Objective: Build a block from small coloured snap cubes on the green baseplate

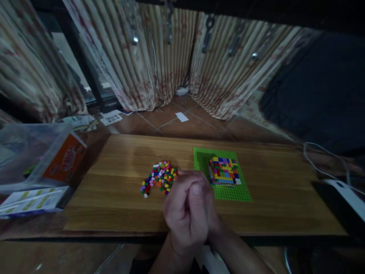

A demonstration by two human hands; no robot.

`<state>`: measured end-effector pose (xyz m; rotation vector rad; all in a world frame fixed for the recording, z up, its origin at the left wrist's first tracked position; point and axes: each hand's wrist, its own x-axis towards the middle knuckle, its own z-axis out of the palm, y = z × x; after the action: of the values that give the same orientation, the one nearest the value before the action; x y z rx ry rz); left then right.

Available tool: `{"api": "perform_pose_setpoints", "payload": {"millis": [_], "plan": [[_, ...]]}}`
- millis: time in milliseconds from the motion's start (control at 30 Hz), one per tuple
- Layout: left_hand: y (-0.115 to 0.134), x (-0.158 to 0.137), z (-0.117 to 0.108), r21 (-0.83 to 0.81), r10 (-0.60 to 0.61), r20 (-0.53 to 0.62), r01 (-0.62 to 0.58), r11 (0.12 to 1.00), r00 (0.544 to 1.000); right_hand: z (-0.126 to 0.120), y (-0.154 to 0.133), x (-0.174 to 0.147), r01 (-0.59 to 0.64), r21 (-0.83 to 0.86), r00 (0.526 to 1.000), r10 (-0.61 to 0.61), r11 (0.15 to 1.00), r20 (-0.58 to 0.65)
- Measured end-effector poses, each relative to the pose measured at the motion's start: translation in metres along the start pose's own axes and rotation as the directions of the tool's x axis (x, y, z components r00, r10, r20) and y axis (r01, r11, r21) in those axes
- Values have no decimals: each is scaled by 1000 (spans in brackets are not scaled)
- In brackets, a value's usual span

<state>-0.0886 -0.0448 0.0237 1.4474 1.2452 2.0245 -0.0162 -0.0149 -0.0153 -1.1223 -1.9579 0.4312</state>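
My left hand (185, 213) is closed, its thumb lying along the top, and is pressed against my right hand (211, 209) just over the front half of the table. Most of my right hand is hidden behind the left; the part that shows looks curled. What either hand holds, if anything, cannot be seen. Behind the hands and to the left lies a loose pile of small coloured toy bricks (160, 176). On the right, a block built of many-coloured bricks (225, 171) stands on a green studded baseplate (203, 157).
A wooden table (114, 205) spans the front. Left of it are a clear plastic bin (31, 140) with an orange label and a flat printed packet (34, 201). A dark-and-white device (339, 201) with a white cable sits at the right end. Curtains (159, 57) hang behind.
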Motion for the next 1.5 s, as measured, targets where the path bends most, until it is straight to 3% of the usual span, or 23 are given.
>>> {"api": "perform_pose_setpoints", "payload": {"millis": [100, 200, 267, 333, 400, 433, 567, 633, 733, 1000, 1233, 1400, 1500], "plan": [[-8, 0, 4, 61, -52, 45, 50, 997, 998, -24, 7, 0, -52, 48, 988, 58, 998, -142], [-15, 2, 11, 171, -193, 111, 173, 970, 975, -49, 26, 0, -175, 86, 944, 192, 981, -269], [-20, 2, 18, 242, -336, 165, 292, 925, 927, -67, 42, -1, -269, 158, 888, 308, 950, -340], [-26, 2, 25, 301, -488, 217, 417, 858, 846, -84, 57, -1, -335, 278, 814, 426, 900, -396], [-32, 1, 32, 342, -590, 260, 499, 797, 765, -100, 70, 0, -384, 379, 744, 525, 842, -413], [-34, 1, 35, 354, -608, 273, 510, 784, 745, -106, 75, 0, -411, 414, 713, 569, 812, -409], [-38, -3, 46, 397, -594, 296, 469, 789, 748, -115, 91, 0, -496, 509, 632, 695, 703, -344], [-37, -5, 50, 430, -605, 314, 458, 778, 732, -113, 98, -1, -499, 543, 627, 714, 676, -313], [-36, -7, 55, 457, -628, 331, 462, 760, 705, -108, 106, -3, -507, 556, 654, 714, 658, -248], [-38, -9, 62, 486, -662, 367, 472, 735, 653, -105, 121, -8, -531, 519, 707, 688, 670, -165], [-35, -9, 63, 494, -654, 378, 454, 741, 656, -100, 127, -6, -492, 563, 732, 666, 664, -145], [-36, -10, 64, 482, -616, 387, 419, 770, 687, -97, 126, -3, -500, 735, 651, 759, 458, -30], [-36, -12, 64, 487, -599, 390, 396, 779, 699, -95, 125, -1, -472, 804, 631, 776, 362, 21]]}}
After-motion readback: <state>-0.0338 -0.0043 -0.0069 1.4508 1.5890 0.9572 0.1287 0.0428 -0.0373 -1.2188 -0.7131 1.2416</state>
